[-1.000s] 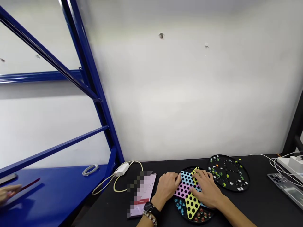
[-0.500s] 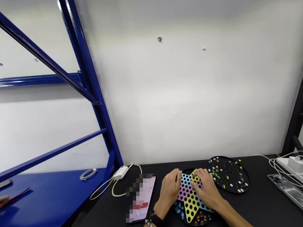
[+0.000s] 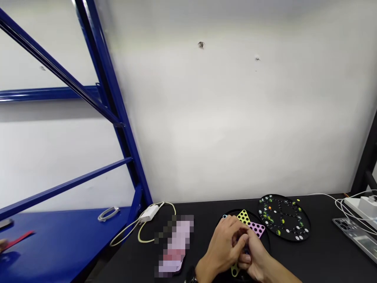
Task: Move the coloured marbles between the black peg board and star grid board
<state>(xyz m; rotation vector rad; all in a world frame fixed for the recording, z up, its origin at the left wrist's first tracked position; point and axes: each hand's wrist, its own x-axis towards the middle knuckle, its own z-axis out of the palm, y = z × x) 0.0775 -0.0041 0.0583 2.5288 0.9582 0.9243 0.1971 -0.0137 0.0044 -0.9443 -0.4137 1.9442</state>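
Note:
My left hand (image 3: pixel 225 241) and my right hand (image 3: pixel 255 254) are brought together over a star-shaped Chinese checkers board (image 3: pixel 257 229) with black dots. Both have curled fingers, the left fingers reaching over to the right hand. A small dark bluish spot shows between them, but what they hold, if anything, is hidden. Yellow and pink points of the board stick out past my hands; its middle is covered. The board lies on a round black tray (image 3: pixel 267 240).
A second round black tray (image 3: pixel 308 224) with glass marbles and white pieces stands at the back right. A phone (image 3: pixel 179 245) lies left of my hands, beside a white adapter (image 3: pixel 149 213) and cable. Another person's hand (image 3: pixel 3 244) is at the far left, near a red strip (image 3: pixel 20 238).
My hands were apart on either side of the board, fingers on it. They have come together over its middle, fingers now curled. At the far left, the red strip has shifted.

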